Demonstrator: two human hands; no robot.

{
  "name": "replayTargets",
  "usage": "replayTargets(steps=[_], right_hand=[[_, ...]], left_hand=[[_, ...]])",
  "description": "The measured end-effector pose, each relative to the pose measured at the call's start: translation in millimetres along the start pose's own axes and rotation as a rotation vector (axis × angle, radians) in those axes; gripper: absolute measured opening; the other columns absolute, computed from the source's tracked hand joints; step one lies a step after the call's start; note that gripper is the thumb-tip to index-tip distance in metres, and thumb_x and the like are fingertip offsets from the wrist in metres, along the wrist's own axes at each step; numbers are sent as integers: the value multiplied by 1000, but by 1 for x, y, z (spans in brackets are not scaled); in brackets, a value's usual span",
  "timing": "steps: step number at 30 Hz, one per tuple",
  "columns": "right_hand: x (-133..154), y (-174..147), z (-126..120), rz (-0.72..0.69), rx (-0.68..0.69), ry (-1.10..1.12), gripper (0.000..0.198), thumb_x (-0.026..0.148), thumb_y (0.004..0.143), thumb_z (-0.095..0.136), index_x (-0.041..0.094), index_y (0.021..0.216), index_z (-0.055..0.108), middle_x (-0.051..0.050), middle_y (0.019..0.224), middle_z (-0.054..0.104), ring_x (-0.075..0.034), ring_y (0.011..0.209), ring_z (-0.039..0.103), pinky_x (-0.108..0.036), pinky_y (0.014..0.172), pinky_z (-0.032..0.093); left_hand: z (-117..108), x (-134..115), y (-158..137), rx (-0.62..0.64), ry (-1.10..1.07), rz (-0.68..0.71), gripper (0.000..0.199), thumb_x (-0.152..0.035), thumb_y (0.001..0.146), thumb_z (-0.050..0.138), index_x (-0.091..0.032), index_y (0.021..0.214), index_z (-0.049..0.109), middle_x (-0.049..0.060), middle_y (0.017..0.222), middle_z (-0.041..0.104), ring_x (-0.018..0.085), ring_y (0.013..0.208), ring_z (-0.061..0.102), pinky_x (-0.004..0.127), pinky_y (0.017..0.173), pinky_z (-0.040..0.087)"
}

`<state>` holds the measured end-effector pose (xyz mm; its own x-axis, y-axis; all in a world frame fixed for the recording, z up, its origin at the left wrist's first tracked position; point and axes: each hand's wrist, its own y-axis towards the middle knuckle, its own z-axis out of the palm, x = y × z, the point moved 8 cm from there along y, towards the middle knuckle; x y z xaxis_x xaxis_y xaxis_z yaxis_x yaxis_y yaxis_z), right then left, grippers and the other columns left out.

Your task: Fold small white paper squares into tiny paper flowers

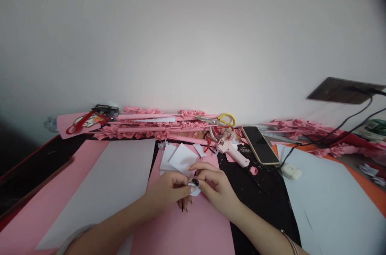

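Note:
My left hand (173,190) and my right hand (212,184) meet over a pink sheet (183,233). Both are closed on one small piece of white paper (195,191), pinched between thumbs and fingers. My fingers cover much of the paper, so its folds cannot be made out. Just beyond my hands lie several white paper squares (182,158), overlapping one another. To the right of them rests a pink glue gun (233,152), with a small pink paper piece (253,170) near its handle end.
A phone (261,145) and a white charger (291,171) with black cables lie right. Yellow-handled scissors (215,120) rest on pink paper flower stems (141,129) along the wall. Large white sheets lie on the left (120,178) and right (328,198).

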<state>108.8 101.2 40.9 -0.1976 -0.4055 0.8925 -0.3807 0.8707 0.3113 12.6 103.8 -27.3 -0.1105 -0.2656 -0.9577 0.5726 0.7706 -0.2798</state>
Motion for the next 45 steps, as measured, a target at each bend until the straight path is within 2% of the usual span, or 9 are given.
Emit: replayTargets(steps=[8,21,23,26,28,30,33,38,45], right_hand=[[7,-1,-2,-79,63,-61,37,36,94,36,20,96,69,-10,110,60,-21,95,56,-35,85,44],[2,0,-4,-44,62,-10,46,46,93,33,19,89,69,-9,114,58,-21,98,56,-35,88,42],[1,0,-6,-31,16,-3,41,43,93,34,19,88,66,-9,108,59,-20,96,56,-33,86,42],[-7,-1,-7,40,-42,-21,31,39,93,37,17,86,58,-4,80,57,-15,71,54,-25,66,44],[-15,-2,-2,94,-3,-73,26,37,91,42,17,76,51,2,63,47,-11,55,43,-21,52,36],[-18,-2,5,116,53,-151,29,35,87,48,18,64,43,5,56,39,-9,50,35,-20,47,29],[-18,-3,13,112,133,-148,34,31,89,46,19,58,37,5,54,37,-9,49,34,-20,47,27],[-11,-2,18,73,228,-22,31,31,94,36,19,66,42,2,61,51,-10,54,46,-20,52,34],[-20,-4,17,105,225,-176,35,32,91,42,18,59,37,5,53,35,-8,49,32,-19,46,26]], left_hand=[[-5,-3,1,1,-48,-35,31,-42,72,63,-14,60,61,-2,49,61,10,44,57,21,47,42],[-2,-4,0,22,-80,18,28,-40,75,60,-14,64,61,0,57,63,11,49,59,22,50,45],[-3,-6,0,12,-66,27,28,-40,75,59,-14,64,60,0,58,63,12,50,59,23,51,45],[-1,-7,-2,12,-35,31,27,-39,75,58,-14,64,59,0,57,63,13,50,60,24,52,45],[2,-7,-2,26,-21,41,26,-39,76,57,-14,65,59,0,58,63,13,50,60,24,52,45],[4,-7,-2,41,-9,53,25,-38,76,57,-15,66,58,0,58,63,13,51,60,23,53,46],[6,-7,-2,48,8,55,24,-37,77,56,-15,67,58,-1,59,62,13,51,60,23,53,46],[6,-7,-3,58,11,47,26,-38,77,57,-15,66,58,-1,58,62,12,51,60,22,52,46],[11,-4,-5,75,31,39,25,-33,79,56,-14,63,59,-1,55,62,11,47,59,21,48,47]])
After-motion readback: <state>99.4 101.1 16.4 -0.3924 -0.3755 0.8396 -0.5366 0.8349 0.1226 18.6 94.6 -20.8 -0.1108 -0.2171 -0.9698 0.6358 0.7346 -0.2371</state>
